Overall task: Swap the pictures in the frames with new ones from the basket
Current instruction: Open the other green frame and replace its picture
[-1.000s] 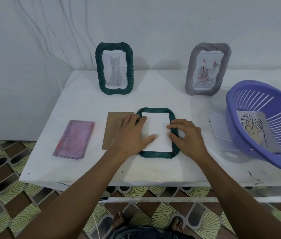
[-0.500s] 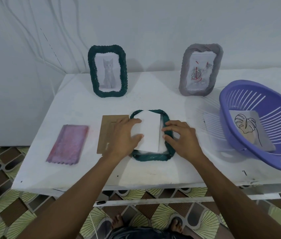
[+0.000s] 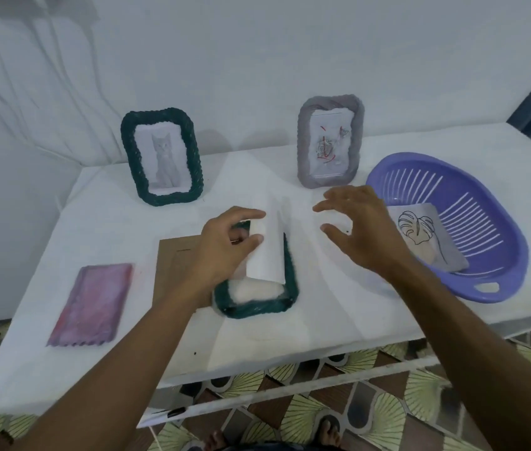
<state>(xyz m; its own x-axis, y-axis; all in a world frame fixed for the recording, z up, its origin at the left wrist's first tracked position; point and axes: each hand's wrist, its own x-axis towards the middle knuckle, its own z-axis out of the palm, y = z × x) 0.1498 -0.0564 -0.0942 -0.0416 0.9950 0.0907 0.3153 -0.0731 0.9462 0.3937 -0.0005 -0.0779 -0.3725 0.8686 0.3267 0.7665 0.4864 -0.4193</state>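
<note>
A dark green frame (image 3: 257,304) lies face down on the white table (image 3: 322,320). My left hand (image 3: 225,249) pinches a white picture sheet (image 3: 265,252) and holds it lifted on edge out of that frame. My right hand (image 3: 361,229) hovers just right of the sheet with fingers spread, holding nothing. A purple basket (image 3: 492,255) at the right holds a leaf line drawing (image 3: 426,236). At the back stand a green frame with a cat picture (image 3: 163,157) and a grey frame with a flower sketch (image 3: 330,146).
The brown cardboard backing (image 3: 173,271) lies left of the flat frame, partly under my left forearm. A pink-purple picture (image 3: 91,304) lies at the far left. The table's front edge is near me, with patterned floor tiles below.
My left hand has lifted the white sheet up out of the flat frame. My right hand has left the frame's right edge and risen, opening towards the basket.
</note>
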